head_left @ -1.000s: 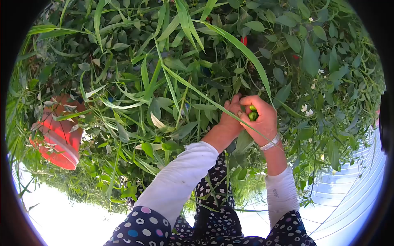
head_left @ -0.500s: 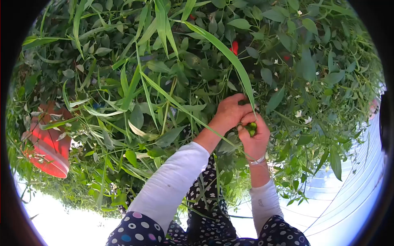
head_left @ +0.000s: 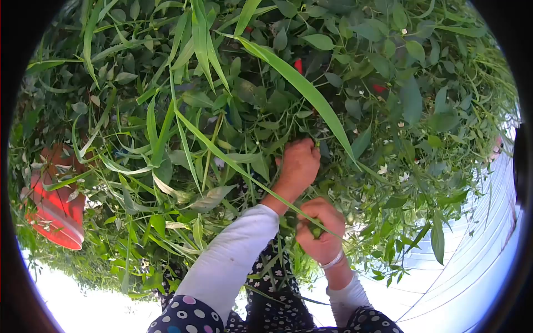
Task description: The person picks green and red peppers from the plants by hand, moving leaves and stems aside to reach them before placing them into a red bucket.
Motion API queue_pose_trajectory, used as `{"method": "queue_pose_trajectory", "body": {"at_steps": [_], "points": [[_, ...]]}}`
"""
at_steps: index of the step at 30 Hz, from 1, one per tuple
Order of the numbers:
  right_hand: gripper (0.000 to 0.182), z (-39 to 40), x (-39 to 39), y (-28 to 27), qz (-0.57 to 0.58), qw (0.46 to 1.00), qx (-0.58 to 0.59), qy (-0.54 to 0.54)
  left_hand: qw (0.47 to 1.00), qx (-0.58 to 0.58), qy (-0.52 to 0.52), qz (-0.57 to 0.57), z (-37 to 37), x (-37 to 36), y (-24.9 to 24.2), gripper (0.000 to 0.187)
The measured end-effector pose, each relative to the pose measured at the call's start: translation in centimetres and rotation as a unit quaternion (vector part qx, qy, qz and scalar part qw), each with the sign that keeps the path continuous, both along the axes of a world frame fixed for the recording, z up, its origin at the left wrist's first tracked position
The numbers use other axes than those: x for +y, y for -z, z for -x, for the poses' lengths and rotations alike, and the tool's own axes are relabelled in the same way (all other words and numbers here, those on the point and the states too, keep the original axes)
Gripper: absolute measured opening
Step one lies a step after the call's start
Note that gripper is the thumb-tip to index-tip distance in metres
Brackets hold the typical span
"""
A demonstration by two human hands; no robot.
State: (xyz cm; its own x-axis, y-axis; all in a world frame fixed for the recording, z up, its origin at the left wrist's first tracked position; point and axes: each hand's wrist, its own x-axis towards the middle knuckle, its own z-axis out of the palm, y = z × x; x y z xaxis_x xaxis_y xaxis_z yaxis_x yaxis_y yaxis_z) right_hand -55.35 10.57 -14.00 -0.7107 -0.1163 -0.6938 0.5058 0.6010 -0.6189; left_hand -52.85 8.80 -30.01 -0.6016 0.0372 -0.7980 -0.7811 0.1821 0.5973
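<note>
My right hand (head_left: 321, 230) is curled closed around small green chili peppers (head_left: 317, 231), a bit of which shows between thumb and fingers. Further up, my left hand (head_left: 300, 166) reaches into the pepper plants (head_left: 266, 127), its back toward me and its fingers bent inward. What those fingers grip, if anything, is hidden by the hand and the leaves. A red chili pepper (head_left: 298, 65) hangs among the foliage above my left hand, and another red pepper (head_left: 380, 89) shows to its right.
A red bucket (head_left: 58, 219) lies tilted in the foliage at the left. Long grass blades (head_left: 302, 83) cross in front of the plants and over my forearms. Small white flowers (head_left: 404, 177) dot the right side. Pale sheeting (head_left: 444, 283) covers the ground at lower right.
My hands, close together before, are now apart. The right hand has drawn down and left toward me, closing over the green peppers; the left has shifted slightly left and down.
</note>
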Motion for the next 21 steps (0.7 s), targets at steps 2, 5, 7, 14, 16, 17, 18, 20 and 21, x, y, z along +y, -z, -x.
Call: {"method": "queue_pose_trajectory", "body": {"at_steps": [2,5,7,14,16,17,18,20,21], "points": [[0.023,0.3,-1.6,-0.5,0.043,0.998,-0.031,-0.031,0.999,0.044,0.002,-0.008,-0.3,-0.1,-0.4,0.016],[0.023,2.9,-3.2,1.2,0.077,0.995,-0.06,-0.029,0.993,0.09,0.071,-0.003,-2.3,0.7,0.2,0.015],[0.02,7.0,-4.5,4.0,0.078,0.996,0.038,0.02,0.986,0.133,-0.071,-0.07,-3.2,1.4,0.9,0.017],[0.016,21.4,5.9,8.9,0.115,0.868,0.201,0.44,0.995,0.092,0.025,-0.013,-1.8,-0.1,0.2,0.009],[0.019,22.7,9.6,9.6,0.08,0.844,0.206,0.488,0.998,0.059,0.028,-0.014,-0.9,-0.7,-0.7,0.01],[0.024,22.9,10.6,9.9,0.002,0.895,0.159,0.416,0.998,0.06,0.025,-0.017,-0.9,-0.5,-0.9,0.01],[0.029,23.0,11.7,10.6,-0.075,0.931,0.11,0.339,0.998,0.056,0.027,-0.017,-1.0,-0.4,-0.9,0.011],[0.037,22.7,11.7,11.9,-0.093,0.988,0.085,0.087,0.998,0.052,0.028,-0.013,-0.9,-0.4,-0.4,0.011],[0.037,22.5,10.0,11.4,-0.105,0.992,0.056,-0.039,0.998,0.033,0.029,-0.034,-1.1,-0.4,-0.2,0.012]]}}
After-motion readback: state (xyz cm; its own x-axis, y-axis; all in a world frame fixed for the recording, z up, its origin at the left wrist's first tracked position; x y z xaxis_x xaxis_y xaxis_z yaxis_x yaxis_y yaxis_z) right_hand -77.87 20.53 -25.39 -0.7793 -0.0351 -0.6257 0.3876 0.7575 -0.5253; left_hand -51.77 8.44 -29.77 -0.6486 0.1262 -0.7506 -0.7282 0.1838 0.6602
